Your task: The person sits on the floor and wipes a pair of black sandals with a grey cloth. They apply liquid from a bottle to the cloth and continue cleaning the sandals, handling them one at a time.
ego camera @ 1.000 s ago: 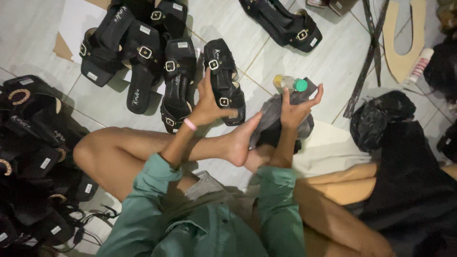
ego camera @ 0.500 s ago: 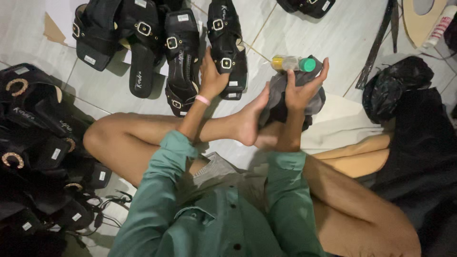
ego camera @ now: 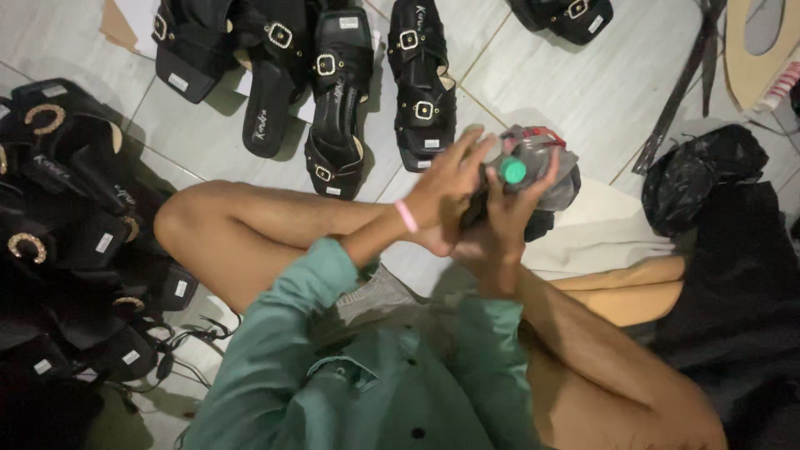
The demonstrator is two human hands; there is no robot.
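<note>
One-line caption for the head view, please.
Seated on a tiled floor among black sandals, a person's left hand and right hand hold a green-capped bottle wrapped in grey cloth.

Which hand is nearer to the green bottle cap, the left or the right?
The right hand. It grips the bottle just below the green cap, thumb beside it. The left hand rests against the bottle's left side, its fingers slightly farther from the cap.

Green cap (ego camera: pixel 513 172) on the bottle in my right hand (ego camera: pixel 508 218). Grey cloth (ego camera: pixel 557 171) around it, trimmed red, I think; the view is blurred. Pink band (ego camera: pixel 406 216) on my left wrist. Teal-green shirt (ego camera: pixel 367 375). Black sandals (ego camera: pixel 337 92) far left, gold buckles. Pale grey floor tiles (ego camera: pixel 575 79).
</note>
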